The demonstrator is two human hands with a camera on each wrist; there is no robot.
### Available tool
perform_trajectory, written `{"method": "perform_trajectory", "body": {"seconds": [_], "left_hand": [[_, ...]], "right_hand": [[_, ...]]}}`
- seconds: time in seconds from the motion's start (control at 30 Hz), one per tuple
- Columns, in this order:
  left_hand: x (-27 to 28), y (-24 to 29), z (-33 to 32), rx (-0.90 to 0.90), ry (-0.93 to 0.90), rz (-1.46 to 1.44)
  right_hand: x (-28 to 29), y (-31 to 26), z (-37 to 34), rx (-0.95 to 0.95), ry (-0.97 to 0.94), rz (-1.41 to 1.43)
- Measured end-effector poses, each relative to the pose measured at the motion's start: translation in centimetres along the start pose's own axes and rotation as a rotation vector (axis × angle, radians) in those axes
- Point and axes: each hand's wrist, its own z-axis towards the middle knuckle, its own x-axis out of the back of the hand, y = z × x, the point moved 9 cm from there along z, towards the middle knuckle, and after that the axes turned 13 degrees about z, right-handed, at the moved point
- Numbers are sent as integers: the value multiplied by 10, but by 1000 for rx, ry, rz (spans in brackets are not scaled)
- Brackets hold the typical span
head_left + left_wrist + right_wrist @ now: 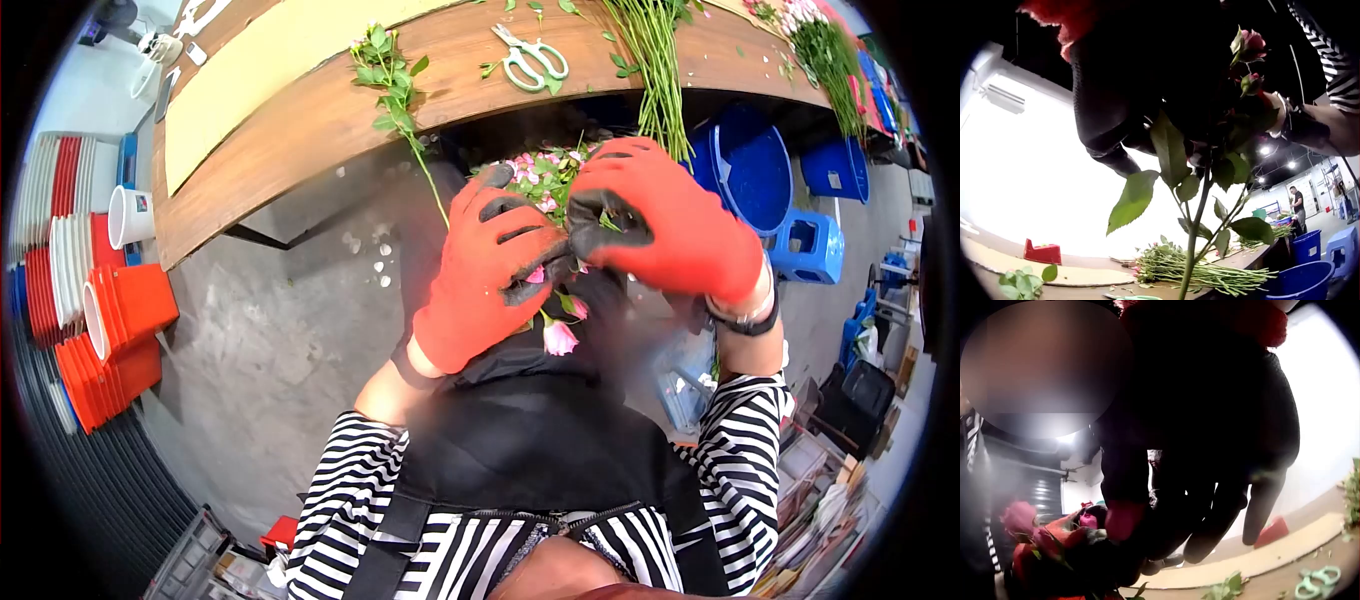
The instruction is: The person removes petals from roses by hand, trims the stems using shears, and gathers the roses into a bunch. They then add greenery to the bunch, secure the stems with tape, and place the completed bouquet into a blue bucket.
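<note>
The head view shows the desk (pixel 330 130) in front of you, near enough that you can likely reach what lies on it. Past its edge, to your right, stands a blue tub (pixel 750 170), with its wide top up, a good way to keep things in it. A bunch (pixel 665 100) of green stems lies on the desk, all pointing much the same way, maybe so each one is easy to pull out. A leafy stem (pixel 398 98) lies further left, its thin end poking over the edge, where it would be easy to grab. Your rose (pixel 560 340) is in front of your tummy, blooms toward you, so you can see them well. Your left hand (pixel 485 265) bends around its stem, likely to keep it from turning. Your right hand (pixel 680 220) is bent too, tips meeting by the left ones; I cannot tell what they pinch, if anything. The scissors (pixel 527 47) lie on the desk with the handles facing you, quick to pick up. Tiny petals (pixel 385 281) dot the floor.
</note>
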Motion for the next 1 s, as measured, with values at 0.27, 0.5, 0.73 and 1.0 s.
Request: {"method": "perform_trajectory", "body": {"seconds": [0.27,0.5,0.73,1.0], "left_hand": [[-10,-58,-20,475,120,-613],[-9,-85,-22,635,252,-896],[-12,-91,-34,708,370,-985],[2,-76,-29,709,304,-907]], "right_hand": [[3,72,-10,-237,423,446],[-7,0,-11,6,414,265],[-16,22,-13,-40,622,510],[-63,49,-5,-139,460,767]]}}
